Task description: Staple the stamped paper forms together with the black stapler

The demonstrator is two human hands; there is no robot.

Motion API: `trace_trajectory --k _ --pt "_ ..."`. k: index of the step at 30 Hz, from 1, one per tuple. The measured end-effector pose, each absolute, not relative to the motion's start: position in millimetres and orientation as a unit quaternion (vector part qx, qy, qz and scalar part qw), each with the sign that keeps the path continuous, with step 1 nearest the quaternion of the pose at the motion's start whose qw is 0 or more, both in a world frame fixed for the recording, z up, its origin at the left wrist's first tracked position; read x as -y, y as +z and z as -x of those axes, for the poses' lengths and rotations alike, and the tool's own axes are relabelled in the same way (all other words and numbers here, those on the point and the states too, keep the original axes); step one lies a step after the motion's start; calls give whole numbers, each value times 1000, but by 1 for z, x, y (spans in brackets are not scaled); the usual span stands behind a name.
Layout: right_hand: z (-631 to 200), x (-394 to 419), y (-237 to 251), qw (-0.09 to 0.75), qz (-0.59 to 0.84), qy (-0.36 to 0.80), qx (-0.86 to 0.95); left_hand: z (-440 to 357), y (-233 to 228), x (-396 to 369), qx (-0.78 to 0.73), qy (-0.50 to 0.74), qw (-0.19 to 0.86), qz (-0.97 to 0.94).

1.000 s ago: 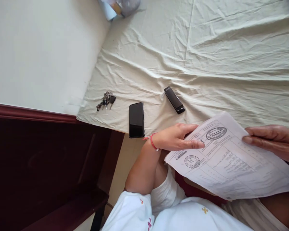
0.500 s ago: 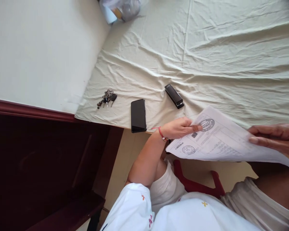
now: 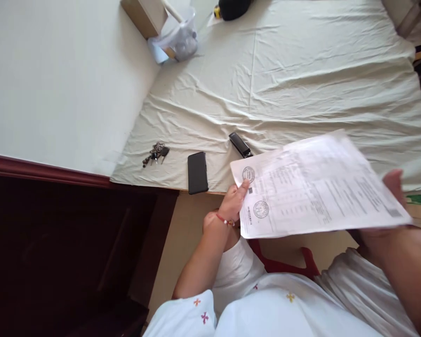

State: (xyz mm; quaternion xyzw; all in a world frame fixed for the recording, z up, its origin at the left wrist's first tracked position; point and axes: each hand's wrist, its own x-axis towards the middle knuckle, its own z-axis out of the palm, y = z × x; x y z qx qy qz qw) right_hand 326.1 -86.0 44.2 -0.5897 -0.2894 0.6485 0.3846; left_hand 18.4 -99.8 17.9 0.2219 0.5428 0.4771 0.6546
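Note:
A stack of printed papers (image 3: 315, 187) with round stamps and a barcode is held over the table's front edge, tilted towards me. My left hand (image 3: 233, 202) grips its left edge, the thumb on top near a stamp and the fingers behind. At the right end, my right hand (image 3: 395, 199) supports the papers from underneath; a thumb shows past the edge, while the other fingers are hidden. A black stapler (image 3: 240, 144) lies just beyond the papers' upper left corner. Left of it is a black phone (image 3: 197, 172).
A bunch of keys (image 3: 156, 152) rests on the cloth-covered table (image 3: 301, 89) near the wall. Farther back are a plastic bag (image 3: 182, 42), a cardboard box (image 3: 147, 16) and a black object (image 3: 233, 8). Below, a red stool (image 3: 287, 266) shows between my legs.
The papers have swung flatter and face up more fully. My right hand has gone from their top side to beneath them. My left hand has shifted left and down; the view has tilted up.

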Motion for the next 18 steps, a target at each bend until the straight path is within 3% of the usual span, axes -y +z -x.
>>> trace_trajectory --k 2,4,9,15,18 --pt "-304 91 38 489 483 680 255 -25 7 122 -560 550 601 -148" --pt "-288 98 29 510 413 716 237 -31 -2 139 -584 598 543 -77" --pt "-256 110 11 463 448 721 257 -54 -15 162 -598 638 486 -9" --pt "-235 107 14 470 539 638 284 -76 -21 187 -611 540 574 -71" --pt "-249 92 20 406 561 648 316 -54 -17 203 -625 500 577 -161"
